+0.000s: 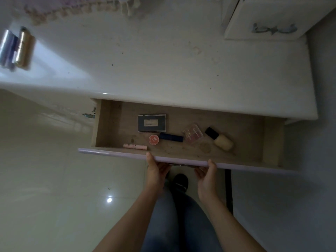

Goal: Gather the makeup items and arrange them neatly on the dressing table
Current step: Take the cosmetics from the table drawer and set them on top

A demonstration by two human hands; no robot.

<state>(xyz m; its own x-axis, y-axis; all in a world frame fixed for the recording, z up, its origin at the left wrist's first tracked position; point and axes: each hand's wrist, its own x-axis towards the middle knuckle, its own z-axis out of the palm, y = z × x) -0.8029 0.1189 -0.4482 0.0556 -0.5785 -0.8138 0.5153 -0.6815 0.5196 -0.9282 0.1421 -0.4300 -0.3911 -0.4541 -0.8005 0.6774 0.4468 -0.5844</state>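
A wooden drawer (272, 139) stands pulled out from under the white dressing table (163, 70). Inside lie a dark blue palette box (152, 123), a round coral compact (153, 139), a dark blue tube (171, 137), a pink tube (135, 146), a clear pink case (193, 133) and a cream bottle with a black cap (220, 139). My left hand (155, 171) and my right hand (207, 177) both grip the drawer's lilac front edge (116, 152) from below, thumbs on top.
At the far left of the tabletop stand a gold bottle (24, 47) and a silvery-blue one (8, 48). A white box with a bow handle (272, 19) sits at the back right. Shiny tiled floor (45, 179) lies to the left; my legs are below.
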